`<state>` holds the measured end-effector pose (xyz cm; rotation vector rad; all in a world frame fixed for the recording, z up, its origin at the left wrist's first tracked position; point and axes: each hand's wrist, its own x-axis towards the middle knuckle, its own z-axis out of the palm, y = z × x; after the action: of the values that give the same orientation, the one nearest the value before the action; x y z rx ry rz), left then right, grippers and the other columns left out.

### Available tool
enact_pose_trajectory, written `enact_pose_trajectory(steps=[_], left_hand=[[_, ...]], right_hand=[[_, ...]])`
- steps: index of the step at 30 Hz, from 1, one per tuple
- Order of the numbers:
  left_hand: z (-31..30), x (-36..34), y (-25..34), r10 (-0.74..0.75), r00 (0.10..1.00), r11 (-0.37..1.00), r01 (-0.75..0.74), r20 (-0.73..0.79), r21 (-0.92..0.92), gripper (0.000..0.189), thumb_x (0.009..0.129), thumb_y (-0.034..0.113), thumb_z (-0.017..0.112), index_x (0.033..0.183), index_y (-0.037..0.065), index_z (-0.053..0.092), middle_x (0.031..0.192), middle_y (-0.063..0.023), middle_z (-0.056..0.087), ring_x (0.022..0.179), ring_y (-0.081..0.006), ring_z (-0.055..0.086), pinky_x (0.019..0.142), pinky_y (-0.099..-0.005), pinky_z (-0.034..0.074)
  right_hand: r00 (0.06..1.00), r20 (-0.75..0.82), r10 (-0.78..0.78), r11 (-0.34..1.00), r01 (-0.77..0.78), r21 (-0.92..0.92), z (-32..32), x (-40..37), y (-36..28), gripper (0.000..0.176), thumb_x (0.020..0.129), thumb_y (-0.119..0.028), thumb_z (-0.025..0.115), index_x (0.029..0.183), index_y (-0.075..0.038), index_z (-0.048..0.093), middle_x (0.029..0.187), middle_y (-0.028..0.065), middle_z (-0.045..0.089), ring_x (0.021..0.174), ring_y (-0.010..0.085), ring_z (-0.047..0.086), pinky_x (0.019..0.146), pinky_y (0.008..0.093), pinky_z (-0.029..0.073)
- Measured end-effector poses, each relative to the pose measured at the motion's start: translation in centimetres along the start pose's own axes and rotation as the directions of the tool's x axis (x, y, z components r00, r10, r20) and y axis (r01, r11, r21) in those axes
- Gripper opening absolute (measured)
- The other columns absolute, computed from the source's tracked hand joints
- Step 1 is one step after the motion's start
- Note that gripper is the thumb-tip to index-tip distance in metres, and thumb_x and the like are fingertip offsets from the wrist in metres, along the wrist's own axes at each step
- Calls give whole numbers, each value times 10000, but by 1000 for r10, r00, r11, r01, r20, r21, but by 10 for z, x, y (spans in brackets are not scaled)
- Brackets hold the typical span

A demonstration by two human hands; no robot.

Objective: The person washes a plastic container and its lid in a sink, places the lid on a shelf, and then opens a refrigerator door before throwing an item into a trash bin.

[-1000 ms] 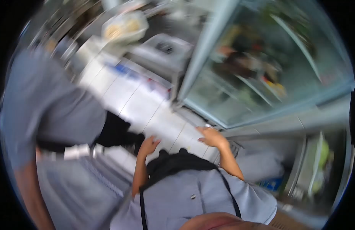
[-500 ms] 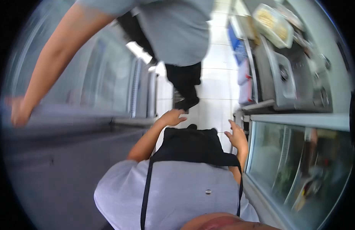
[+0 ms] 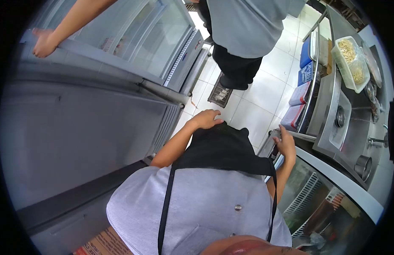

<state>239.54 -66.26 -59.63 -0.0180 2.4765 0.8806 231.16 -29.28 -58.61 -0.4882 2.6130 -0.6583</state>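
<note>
My left hand (image 3: 209, 119) hangs in front of my black apron (image 3: 222, 148), fingers loosely stretched and nothing in them. On the other side, my right hand (image 3: 285, 145) is held up with thumb and fingers apart, also empty. It overlaps the corner of the glass-fronted fridge (image 3: 333, 170) beside me and is near the end of the steel sink counter (image 3: 326, 114). Below and ahead of my left hand, a dark floor drain grate (image 3: 219, 94) is set into the white tiles (image 3: 256, 112).
A person in a grey shirt (image 3: 248, 29) stands just ahead, one hand (image 3: 46, 43) on the edge of a glass-door cooler (image 3: 133, 32). Grey steel cabinets (image 3: 90, 123) line my left. A plastic tub of pale yellow strips (image 3: 350, 63) and a metal pot (image 3: 363, 167) are at the sink; several tins (image 3: 299, 93) stand below.
The view has turned, so the sink and coolers appear slanted. The person ahead appears farther up and right. My hands stay empty, the right one now overlapping the fridge corner.
</note>
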Motion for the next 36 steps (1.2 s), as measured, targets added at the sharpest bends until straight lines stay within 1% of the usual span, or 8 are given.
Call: enact_pose_trajectory(steps=[2,6,16,25,26,31,34,36], left_hand=[[6,-6,2,-12,998,1000,11,-60,-7,473,865,393,557,1133,2,552,928,-233,623,878,-361,606,784,-408,473],[21,-21,-14,-60,987,998,60,-146,-6,507,864,392,557,1139,-33,552,959,-241,632,897,-348,620,784,-405,478],[35,-42,7,-255,966,961,248,-43,-125,524,860,424,550,1172,3,544,1047,-240,608,1008,-375,570,873,-421,443],[53,-20,10,-173,984,980,167,-45,-112,482,849,399,568,1118,0,567,1018,-250,604,993,-396,559,864,-436,440],[57,-17,7,-68,992,997,63,-103,-50,509,861,405,562,1139,-21,544,877,-218,629,835,-347,612,741,-407,475],[48,-9,21,-148,989,985,150,24,-85,496,859,393,568,1141,-14,543,919,-236,628,867,-372,608,754,-421,477],[60,0,4,-12,996,999,14,-85,29,506,861,404,565,1155,-6,532,841,-216,642,834,-350,622,745,-412,480],[52,4,12,-135,990,989,136,31,-52,496,853,443,543,1123,27,558,1049,-232,599,1009,-392,554,875,-444,436]], right_hand=[[992,91,88,996,-87,-9,-8,6,-1,557,758,-158,679,1260,-68,455,1104,230,559,1016,405,536,866,454,431],[999,39,-19,1000,19,-6,-8,14,9,551,756,-162,680,1251,-59,461,1044,244,574,1003,402,542,838,454,432],[975,212,-69,998,66,20,9,21,-11,567,760,-197,683,1258,-58,453,1064,250,576,1011,399,547,844,443,435],[992,109,-63,997,58,50,9,7,31,562,752,-165,681,1256,-64,454,1057,233,572,1009,399,532,853,444,426],[991,131,-28,999,22,43,6,5,29,561,748,-153,683,1255,-67,457,1069,236,568,1019,397,530,864,438,425],[993,118,-14,997,5,74,15,-3,42,570,740,-150,688,1251,-48,458,1112,235,559,1049,396,522,896,430,419],[987,158,38,997,-47,58,11,-5,34,575,733,-148,692,1246,-34,460,1119,233,559,1058,392,519,906,433,413],[989,146,27,997,-36,62,12,-5,35,585,725,-154,698,1247,-37,462,1123,233,558,1057,388,521,911,435,411]])
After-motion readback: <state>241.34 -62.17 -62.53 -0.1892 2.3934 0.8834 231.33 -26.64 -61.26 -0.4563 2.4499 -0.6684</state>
